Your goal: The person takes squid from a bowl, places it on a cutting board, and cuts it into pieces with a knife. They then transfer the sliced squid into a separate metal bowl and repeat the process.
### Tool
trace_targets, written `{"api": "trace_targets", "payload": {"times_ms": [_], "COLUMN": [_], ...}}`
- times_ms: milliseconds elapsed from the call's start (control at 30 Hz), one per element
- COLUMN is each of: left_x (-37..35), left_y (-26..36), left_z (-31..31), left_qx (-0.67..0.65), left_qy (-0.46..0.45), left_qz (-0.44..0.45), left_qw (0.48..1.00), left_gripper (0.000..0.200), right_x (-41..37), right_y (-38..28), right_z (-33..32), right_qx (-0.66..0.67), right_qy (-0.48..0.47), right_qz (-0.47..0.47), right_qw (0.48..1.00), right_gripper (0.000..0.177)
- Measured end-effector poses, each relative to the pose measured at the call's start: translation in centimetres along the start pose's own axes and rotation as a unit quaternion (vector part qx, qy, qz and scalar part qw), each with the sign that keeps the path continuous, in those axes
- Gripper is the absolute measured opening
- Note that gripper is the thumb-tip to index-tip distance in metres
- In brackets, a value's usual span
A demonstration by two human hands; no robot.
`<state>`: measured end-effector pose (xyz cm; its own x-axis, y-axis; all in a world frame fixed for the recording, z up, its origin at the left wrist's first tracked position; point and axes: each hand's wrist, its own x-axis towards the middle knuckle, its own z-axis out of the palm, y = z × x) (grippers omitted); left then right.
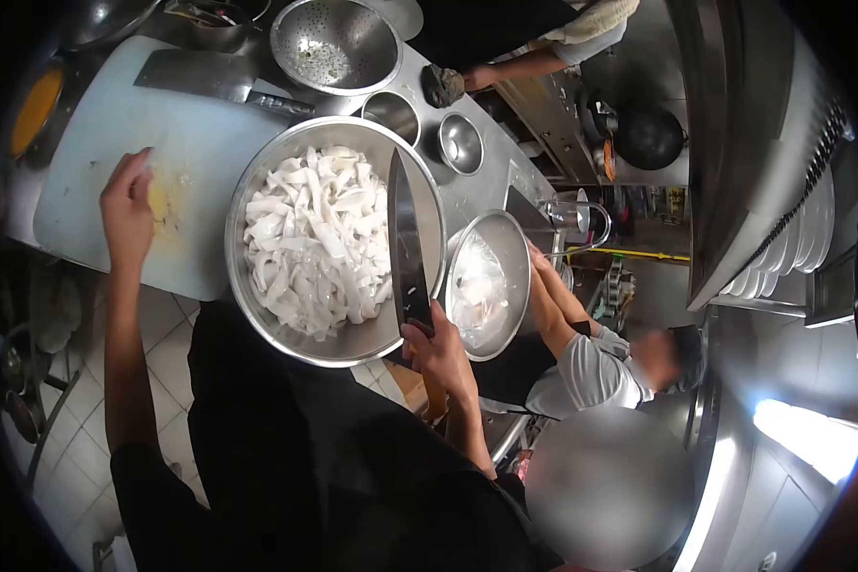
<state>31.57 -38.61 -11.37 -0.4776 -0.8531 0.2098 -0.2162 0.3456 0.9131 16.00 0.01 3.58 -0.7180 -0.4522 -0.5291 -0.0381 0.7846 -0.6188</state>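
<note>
My right hand (440,357) is wrapped round the handle of a dark-bladed knife (405,229), whose blade lies over the right side of a large steel bowl (243,214). White strips of food (319,238) fill much of that bowl. Over the cutting board (86,124), my left hand (129,205) has its fingers close together, and whether something small is between them is hard to make out. Yellowish residue (167,200) marks the board beside it. A cleaver (195,76) lies across the board's top edge, its handle near the bowl.
A co-worker (591,367) at the right holds a steel bowl (520,286) with clear plastic and pale food. Another person's hand (480,78) touches a dark cloth or scourer (442,86). A perforated bowl (377,48) and two small steel bowls (391,112) (460,143) stand on the counter.
</note>
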Motion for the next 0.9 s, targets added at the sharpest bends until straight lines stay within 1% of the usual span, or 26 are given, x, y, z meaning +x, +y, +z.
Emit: {"api": "trace_targets", "payload": {"times_ms": [67,133,167,200,233,267,300,333,367,400,433,467,500,533,600,667,700,733,767,800,833,900], "left_x": [-0.9,-1.8,-2.1,-2.6,-3.1,-3.8,-4.3,-4.4,-4.7,-4.8,-5.1,-5.4,-6.0,-6.8,-8.7,-11.8,-13.4,-14.7,-16.6,-18.7,-20.7,-23.7], "left_y": [5.5,9.5,10.3,10.9,11.5,12.2,13.0,14.0,15.7,16.9,17.9,19.0,20.5,22.1,25.2,27.2,27.1,26.7,26.7,25.7,24.3,22.3], "left_z": [1.4,2.9,3.7,4.9,6.2,7.1,7.7,8.2,8.6,9.4,10.4,11.7,13.5,15.6,20.8,27.4,31.3,35.0,38.5,41.6,44.4,48.8], "left_qx": [-0.03,0.029,0.031,0.047,0.066,0.075,0.079,0.084,0.084,0.103,0.086,0.066,0.029,0.043,-0.049,-0.112,-0.1,-0.013,0.078,0.099,0.12,0.139], "left_qy": [-0.065,-0.175,-0.183,-0.257,-0.333,-0.356,-0.324,-0.295,-0.309,-0.331,-0.327,-0.321,-0.323,-0.334,-0.398,-0.499,-0.553,-0.629,-0.673,-0.665,-0.655,-0.594], "left_qz": [0.121,0.186,0.189,0.135,0.085,0.1,0.14,0.185,0.161,0.189,0.205,0.218,0.226,0.237,0.237,0.198,0.211,0.197,0.175,0.183,0.192,0.249], "left_qw": [0.99,0.966,0.964,0.956,0.937,0.926,0.932,0.934,0.933,0.919,0.918,0.919,0.918,0.911,0.885,0.836,0.8,0.752,0.715,0.717,0.721,0.752], "left_gripper": [0.032,0.035,0.035,0.037,0.04,0.04,0.042,0.045,0.046,0.046,0.044,0.043,0.033,0.033,0.024,0.02,0.023,0.023,0.025,0.025,0.026,0.034], "right_x": [0.3,0.4,0.3,0.2,0.1,-0.2,-0.5,-0.6,-0.9,-1.4,-2.1,-2.7,-3.8,-5.0,-7.8,-10.7,-12.1,-13.2,-14.4,-15.5,-16.1,-17.0], "right_y": [0.1,-0.1,0.1,0.7,1.6,2.3,2.2,3.7,4.7,5.7,5.9,8.3,9.6,10.8,15.7,20.8,22.9,24.6,25.9,27.0,28.2,29.8], "right_z": [0.2,0.2,0.1,-0.1,-0.3,-0.1,-0.7,-0.9,-1.4,-2.1,-3.0,-3.8,-4.9,-6.3,-8.2,-10.8,-11.8,-12.7,-13.1,-13.5,-13.9,-14.7], "right_qx": [0.008,0.006,0.006,0.017,0.024,0.04,0.041,0.058,0.076,0.094,0.134,0.15,0.176,0.197,0.256,0.301,0.314,0.323,0.339,0.351,0.364,0.353], "right_qy": [0.015,0.0,-0.008,-0.002,0.004,0.013,0.004,0.003,0.004,0.005,0.006,0.002,0.008,0.009,0.03,0.008,0.019,0.028,0.053,0.08,0.081,0.069], "right_qz": [-0.005,-0.01,-0.014,-0.008,-0.009,-0.007,0.001,-0.022,-0.032,-0.043,0.0,-0.031,-0.013,0.004,0.003,0.098,0.103,0.108,0.124,0.137,0.109,0.112], "right_qw": [1.0,1.0,1.0,1.0,1.0,0.999,0.999,0.998,0.997,0.995,0.991,0.988,0.984,0.98,0.966,0.949,0.944,0.94,0.931,0.923,0.921,0.926], "right_gripper": [0.032,0.033,0.034,0.034,0.034,0.033,0.032,0.031,0.031,0.03,0.023,0.032,0.029,0.026,0.037,0.049,0.049,0.05,0.047,0.045,0.038,0.036]}}
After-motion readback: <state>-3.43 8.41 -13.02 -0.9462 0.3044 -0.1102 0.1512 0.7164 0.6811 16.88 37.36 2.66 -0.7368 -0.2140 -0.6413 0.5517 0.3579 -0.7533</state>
